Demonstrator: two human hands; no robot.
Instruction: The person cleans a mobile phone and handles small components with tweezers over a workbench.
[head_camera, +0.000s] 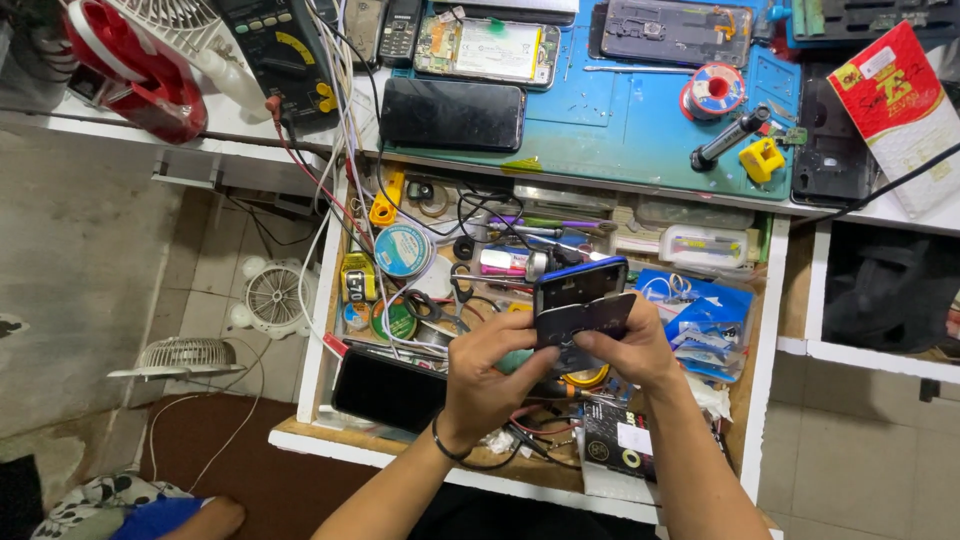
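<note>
left hand (487, 378): over the open drawer (762, 330), fingers closed on the lower left edge of a dark flat phone part (585, 320); thin dark band on the wrist.
right hand (632, 350): just right of the left hand, fingers pinching the right side of the same part.
phone part: flat dark panel, held between both hands above the middle of the drawer, tilted toward the camera.
blue phone (581, 281): dark blue frame, directly behind the panel and touching it; can't tell which fingers carry it.
drawer: pulled out under the bench (640, 125), full of clutter.
drawer, left side: round tape reel (403, 249), yellow tool (383, 206) above it, tangle of black and white wires.
drawer, near edge: black phone (388, 388) lying flat, left of the left hand.
drawer, right side: blue plastic bags (700, 315) just right of the right hand, clear plastic box (703, 246) above them.
bench, above drawer: blue work mat with a black phone (452, 113) face down, an opened phone (487, 48) behind it.
bench, right part of mat: solder spool (714, 90), black tool handle (729, 138), small yellow block (762, 158).
bench, left end: multimeter (283, 57) with red lead, red and white fan (150, 55).
floor, left of drawer: two small white fans (272, 296), brown mat.
</note>
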